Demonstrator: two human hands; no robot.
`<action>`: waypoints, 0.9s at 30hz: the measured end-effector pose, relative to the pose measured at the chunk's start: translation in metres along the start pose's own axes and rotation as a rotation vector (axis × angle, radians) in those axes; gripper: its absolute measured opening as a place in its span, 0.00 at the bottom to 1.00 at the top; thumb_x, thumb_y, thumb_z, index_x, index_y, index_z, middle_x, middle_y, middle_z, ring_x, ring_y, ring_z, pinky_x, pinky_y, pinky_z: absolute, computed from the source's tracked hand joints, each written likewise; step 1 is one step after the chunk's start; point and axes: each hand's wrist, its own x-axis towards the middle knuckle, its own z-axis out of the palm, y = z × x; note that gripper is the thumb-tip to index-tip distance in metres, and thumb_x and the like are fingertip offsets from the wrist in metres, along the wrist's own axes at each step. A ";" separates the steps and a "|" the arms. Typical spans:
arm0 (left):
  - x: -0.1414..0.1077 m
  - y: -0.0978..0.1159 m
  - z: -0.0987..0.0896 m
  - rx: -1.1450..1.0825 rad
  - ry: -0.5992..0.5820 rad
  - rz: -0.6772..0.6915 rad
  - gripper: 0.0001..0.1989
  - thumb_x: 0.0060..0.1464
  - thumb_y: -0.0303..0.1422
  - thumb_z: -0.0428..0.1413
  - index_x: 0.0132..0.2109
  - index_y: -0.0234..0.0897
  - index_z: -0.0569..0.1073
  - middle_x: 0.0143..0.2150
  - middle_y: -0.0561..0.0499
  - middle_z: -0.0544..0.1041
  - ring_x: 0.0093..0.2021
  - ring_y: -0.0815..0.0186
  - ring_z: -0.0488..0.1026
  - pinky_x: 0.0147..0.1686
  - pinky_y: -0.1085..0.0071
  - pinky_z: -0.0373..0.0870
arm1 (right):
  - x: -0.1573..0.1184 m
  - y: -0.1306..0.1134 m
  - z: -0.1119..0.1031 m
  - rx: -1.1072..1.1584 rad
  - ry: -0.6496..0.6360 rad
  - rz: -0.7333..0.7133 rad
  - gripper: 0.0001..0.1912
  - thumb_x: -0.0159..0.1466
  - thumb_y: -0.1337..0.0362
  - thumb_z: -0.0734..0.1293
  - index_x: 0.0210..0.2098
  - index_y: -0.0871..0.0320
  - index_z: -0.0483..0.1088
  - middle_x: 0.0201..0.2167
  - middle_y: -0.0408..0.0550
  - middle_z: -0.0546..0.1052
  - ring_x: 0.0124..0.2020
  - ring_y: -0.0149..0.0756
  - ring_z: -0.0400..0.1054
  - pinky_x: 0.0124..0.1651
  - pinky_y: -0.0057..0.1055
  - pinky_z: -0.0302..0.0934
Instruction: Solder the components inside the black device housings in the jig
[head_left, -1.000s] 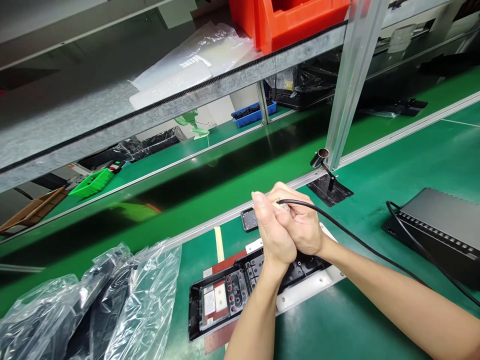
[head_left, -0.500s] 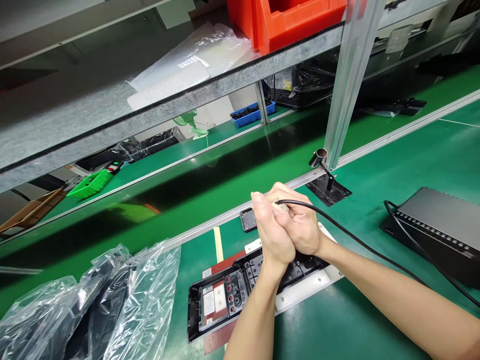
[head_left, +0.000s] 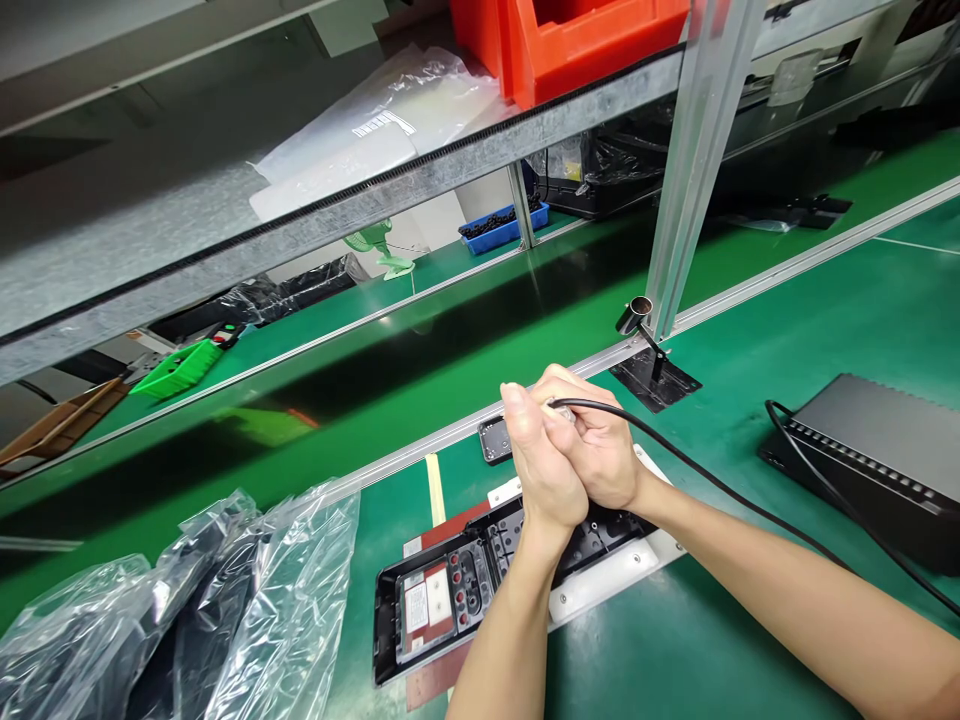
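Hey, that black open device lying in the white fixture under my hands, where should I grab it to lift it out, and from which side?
Probably by the free left end of the black device, pinching its two long edges from above. It lies flat in the white fixture, and that end juts past it, while the left hand and right hand, clasped around the black cable, cover the other end.

At lower centre lies a black tray [head_left: 450,590] with red dots and white labels; a black cable [head_left: 720,485] crosses the green bench mat [head_left: 787,330]; upper centre, an orange-red bin [head_left: 585,40].
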 end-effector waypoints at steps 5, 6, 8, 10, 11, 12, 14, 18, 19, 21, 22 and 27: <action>0.000 0.000 0.000 -0.019 0.015 0.022 0.30 0.73 0.53 0.37 0.24 0.42 0.53 0.22 0.55 0.55 0.23 0.66 0.54 0.36 0.65 0.71 | -0.001 0.002 0.000 0.008 -0.007 -0.003 0.16 0.75 0.55 0.63 0.38 0.56 0.77 0.32 0.45 0.72 0.34 0.36 0.65 0.38 0.36 0.59; 0.000 0.001 0.000 -0.009 0.011 0.023 0.31 0.73 0.53 0.37 0.24 0.42 0.53 0.22 0.55 0.55 0.23 0.66 0.54 0.35 0.65 0.71 | -0.001 0.002 0.000 0.015 -0.006 -0.002 0.15 0.75 0.55 0.63 0.38 0.56 0.77 0.32 0.45 0.72 0.34 0.36 0.65 0.38 0.36 0.59; 0.000 0.002 0.000 0.017 0.004 0.023 0.31 0.73 0.53 0.36 0.24 0.42 0.55 0.22 0.54 0.57 0.24 0.66 0.55 0.33 0.65 0.69 | 0.000 0.002 0.000 0.020 -0.006 -0.006 0.15 0.74 0.55 0.64 0.38 0.56 0.77 0.32 0.45 0.72 0.34 0.37 0.65 0.38 0.36 0.59; 0.001 0.003 -0.001 0.023 0.003 0.021 0.31 0.73 0.53 0.36 0.23 0.42 0.56 0.22 0.54 0.58 0.24 0.65 0.56 0.32 0.65 0.68 | 0.000 0.001 0.000 0.010 -0.003 -0.010 0.15 0.75 0.56 0.64 0.37 0.55 0.77 0.32 0.45 0.72 0.34 0.36 0.65 0.39 0.36 0.59; 0.001 0.004 -0.001 0.020 0.006 0.019 0.31 0.73 0.53 0.36 0.23 0.42 0.56 0.22 0.54 0.58 0.24 0.65 0.56 0.31 0.65 0.68 | 0.000 0.001 0.000 0.003 -0.002 -0.008 0.15 0.75 0.56 0.64 0.36 0.55 0.77 0.31 0.45 0.73 0.34 0.36 0.65 0.39 0.36 0.59; 0.000 0.004 -0.001 0.017 0.008 0.016 0.31 0.73 0.52 0.37 0.23 0.42 0.55 0.22 0.54 0.58 0.23 0.65 0.56 0.31 0.65 0.68 | 0.000 0.000 0.000 -0.006 -0.003 -0.003 0.16 0.75 0.55 0.63 0.35 0.55 0.77 0.31 0.45 0.73 0.34 0.36 0.65 0.39 0.36 0.59; 0.000 0.005 -0.001 0.012 0.004 0.012 0.31 0.73 0.52 0.37 0.23 0.42 0.55 0.22 0.54 0.57 0.23 0.65 0.57 0.31 0.65 0.68 | 0.001 -0.001 0.000 -0.022 -0.003 0.009 0.18 0.75 0.53 0.63 0.35 0.55 0.77 0.31 0.45 0.73 0.34 0.36 0.66 0.39 0.36 0.60; 0.001 0.003 0.000 -0.001 -0.017 0.014 0.32 0.73 0.52 0.35 0.23 0.42 0.56 0.22 0.53 0.57 0.24 0.65 0.57 0.32 0.65 0.69 | 0.000 -0.002 0.000 -0.038 0.004 0.020 0.21 0.75 0.50 0.62 0.36 0.55 0.77 0.31 0.46 0.73 0.32 0.36 0.65 0.38 0.36 0.60; 0.001 0.002 0.000 -0.006 -0.021 0.019 0.32 0.73 0.52 0.35 0.23 0.42 0.56 0.22 0.53 0.56 0.24 0.65 0.56 0.32 0.65 0.69 | 0.000 -0.002 0.000 -0.036 0.005 0.018 0.22 0.75 0.48 0.61 0.36 0.55 0.78 0.31 0.46 0.72 0.32 0.36 0.65 0.37 0.35 0.59; 0.001 0.001 0.001 -0.024 -0.027 0.029 0.32 0.74 0.51 0.34 0.22 0.42 0.56 0.22 0.53 0.56 0.24 0.65 0.56 0.32 0.65 0.69 | 0.000 -0.002 0.000 -0.033 0.006 0.014 0.23 0.75 0.46 0.62 0.36 0.55 0.78 0.31 0.46 0.72 0.32 0.36 0.65 0.37 0.35 0.59; 0.001 0.001 0.001 -0.033 -0.028 0.033 0.32 0.74 0.51 0.35 0.22 0.42 0.57 0.23 0.53 0.56 0.24 0.65 0.55 0.32 0.65 0.69 | 0.000 -0.001 0.000 -0.032 0.004 0.012 0.23 0.75 0.46 0.62 0.36 0.55 0.78 0.31 0.46 0.72 0.32 0.36 0.65 0.37 0.35 0.59; 0.001 0.003 0.000 -0.005 -0.021 0.029 0.32 0.74 0.51 0.35 0.23 0.42 0.57 0.22 0.53 0.57 0.24 0.65 0.57 0.32 0.65 0.69 | 0.000 -0.001 0.001 -0.032 0.005 0.022 0.20 0.75 0.51 0.62 0.36 0.55 0.77 0.31 0.46 0.72 0.33 0.36 0.65 0.37 0.35 0.60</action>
